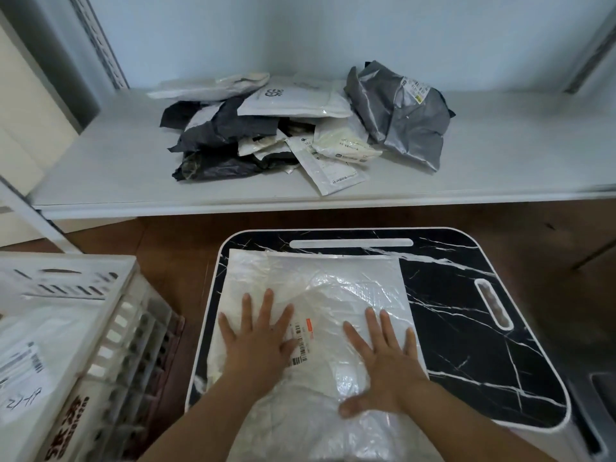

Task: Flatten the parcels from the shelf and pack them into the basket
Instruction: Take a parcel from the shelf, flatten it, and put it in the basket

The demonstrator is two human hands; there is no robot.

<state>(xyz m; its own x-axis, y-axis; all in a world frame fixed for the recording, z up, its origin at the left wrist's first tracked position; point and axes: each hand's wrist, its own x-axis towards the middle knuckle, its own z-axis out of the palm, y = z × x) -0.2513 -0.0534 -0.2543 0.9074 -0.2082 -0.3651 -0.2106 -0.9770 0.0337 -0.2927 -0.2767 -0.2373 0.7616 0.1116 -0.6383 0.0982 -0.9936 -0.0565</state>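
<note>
Left hand (258,335) and right hand (386,358) lay spread, palms pressing the white parcel (316,295) flat on the marble-patterned tray (466,311) — basket (110,315) just left. Risk: slick plastic sliding off under uneven pressure — or trapped air re-puffing it.

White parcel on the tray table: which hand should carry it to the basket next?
Left, probably. The basket sits on the left, beside the left hand. Both hands press flat on the white parcel; the right hand would have to reach across the body.
</note>
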